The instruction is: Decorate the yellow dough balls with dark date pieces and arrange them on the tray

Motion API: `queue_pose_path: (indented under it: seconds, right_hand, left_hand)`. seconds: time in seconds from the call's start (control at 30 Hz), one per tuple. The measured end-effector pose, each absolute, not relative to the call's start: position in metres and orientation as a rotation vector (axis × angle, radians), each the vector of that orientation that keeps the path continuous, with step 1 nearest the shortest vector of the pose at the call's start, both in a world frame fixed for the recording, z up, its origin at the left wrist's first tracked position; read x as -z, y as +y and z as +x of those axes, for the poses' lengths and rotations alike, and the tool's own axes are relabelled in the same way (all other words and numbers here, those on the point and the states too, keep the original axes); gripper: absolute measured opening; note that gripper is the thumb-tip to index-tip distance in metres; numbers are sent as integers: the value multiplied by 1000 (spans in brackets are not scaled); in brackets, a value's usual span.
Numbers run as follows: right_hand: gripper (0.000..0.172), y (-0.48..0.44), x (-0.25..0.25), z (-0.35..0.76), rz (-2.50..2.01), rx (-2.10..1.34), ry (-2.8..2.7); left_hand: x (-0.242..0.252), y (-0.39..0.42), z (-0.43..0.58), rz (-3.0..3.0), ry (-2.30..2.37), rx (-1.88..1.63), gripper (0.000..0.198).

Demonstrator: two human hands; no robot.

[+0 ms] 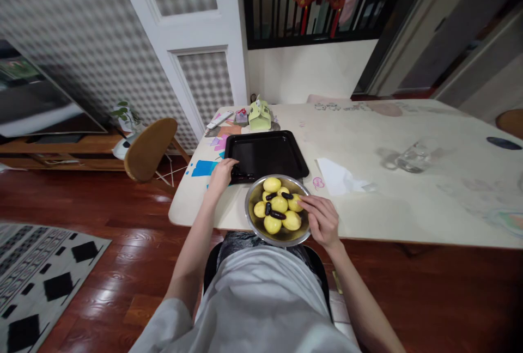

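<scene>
A metal bowl at the table's near edge holds several yellow lemons and several dark, elongated pieces lying among them. My right hand is at the bowl's right rim, its fingers stretched inward with the tips on a lemon and the thumb apart. Behind the bowl lies a black baking tray. My left hand is at the tray's near left corner, fingers curled together over the rim; what they hold, if anything, is hidden. Small dark shapes show faintly along the tray's near side.
White paper lies right of the tray, and a clear glass farther right. A green tissue box and a white remote sit behind the tray. A wooden chair stands left of the table.
</scene>
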State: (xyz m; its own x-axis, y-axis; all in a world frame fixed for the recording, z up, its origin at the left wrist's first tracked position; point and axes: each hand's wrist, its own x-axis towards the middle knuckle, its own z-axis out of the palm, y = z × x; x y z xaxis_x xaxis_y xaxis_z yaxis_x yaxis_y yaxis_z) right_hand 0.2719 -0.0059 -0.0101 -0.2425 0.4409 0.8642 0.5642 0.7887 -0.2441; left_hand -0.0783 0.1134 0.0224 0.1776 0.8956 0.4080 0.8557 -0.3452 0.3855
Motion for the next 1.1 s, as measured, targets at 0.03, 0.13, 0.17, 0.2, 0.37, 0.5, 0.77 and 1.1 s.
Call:
queue_pose_path:
  seconds: [0.03,0.13,0.17,0.2,0.37,0.5,0.77,1.1]
  right_hand:
    - [39,-6,10,272,-762,140,-1880]
    - [39,-5,11,272,-759,142,-1879]
    - [39,-5,12,272,-759,144,-1878]
    - [39,-5,12,272,-759,146,-1879]
    - [40,-5,11,272,-760,157,-1883]
    - [41,-5,11,272,-757,145,-1879]
    - [39,-6,10,270,-777,121,-1872]
    - [38,-8,12,270,-826,115,-1880]
  left_hand:
    - [-24,123,-81,2388,1759,-784,44]
    - [-27,142,-83,2444,1727,-586,42]
    - [-28,146,-83,2451,1715,-563,39]
    - [-28,149,-82,2456,1704,-550,36]
    - [-26,151,-79,2477,1691,-517,31]
    - [-26,147,-78,2470,1722,-539,30]
    - [-45,114,-61,2423,1574,-1002,22]
    - [-52,-15,52,2425,948,-1279,26]
